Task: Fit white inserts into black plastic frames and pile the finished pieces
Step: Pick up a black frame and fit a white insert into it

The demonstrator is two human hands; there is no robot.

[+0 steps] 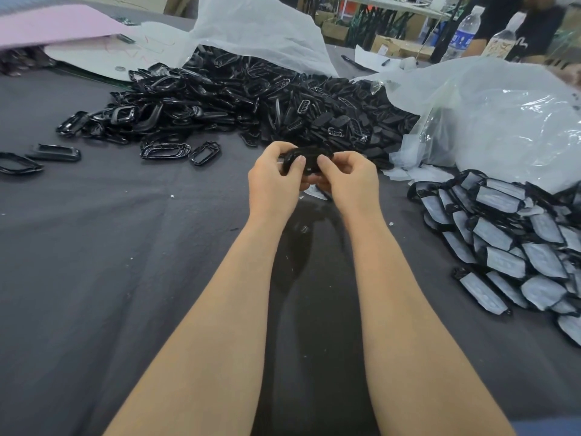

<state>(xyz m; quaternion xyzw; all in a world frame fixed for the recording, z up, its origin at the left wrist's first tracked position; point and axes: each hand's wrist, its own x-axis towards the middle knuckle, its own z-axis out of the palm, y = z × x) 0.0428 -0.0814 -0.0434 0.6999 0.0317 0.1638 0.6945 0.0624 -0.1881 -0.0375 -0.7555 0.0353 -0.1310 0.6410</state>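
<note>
Head view: your left hand (274, 177) and right hand (347, 177) both pinch one black frame (306, 158) at frame centre, fingers curled round it; finished pile (509, 243) at right.

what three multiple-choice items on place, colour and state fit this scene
1. Where is the pile of finished black frames with white inserts? A far left; B at the right; C centre.
2. What colour is the table cloth? A dark grey; B red; C yellow.
3. What do the left hand and right hand do? A lie flat; B grip one black plastic piece together; C wave.
1 B, it lies at the right edge. 2 A, grey shows round the arms. 3 B, fingers curl round it.
</note>
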